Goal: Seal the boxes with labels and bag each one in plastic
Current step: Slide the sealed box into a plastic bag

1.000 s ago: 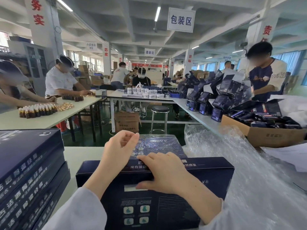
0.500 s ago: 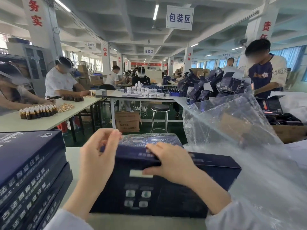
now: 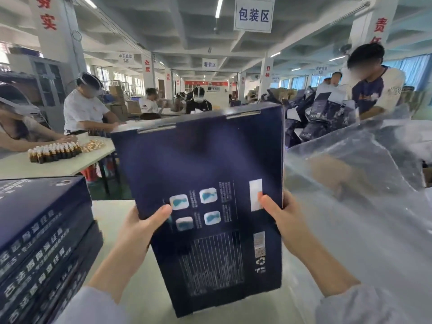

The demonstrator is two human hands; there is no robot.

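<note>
Both hands hold: left hand (image 3: 140, 230) and right hand (image 3: 284, 222) clasp the navy box (image 3: 205, 164) upright by its sides. Recommend holding it square when feeding it into the clear plastic bag (image 3: 350, 202) beside it.

The tall dark navy cardboard box (image 3: 205, 174) carries four pale squares with teal blotches, fine white lines of print and a black-and-white code strip. Its rectangular paper label (image 3: 255, 190) is plain white. The stack of flat navy boxes (image 3: 42, 242) bears large white characters along its sides. The crinkled clear plastic bag (image 3: 355, 206) is colourless with whitish glare. The tabletop (image 3: 112, 211) is off-white; the sleeves (image 3: 93, 307) are pale grey.
</note>
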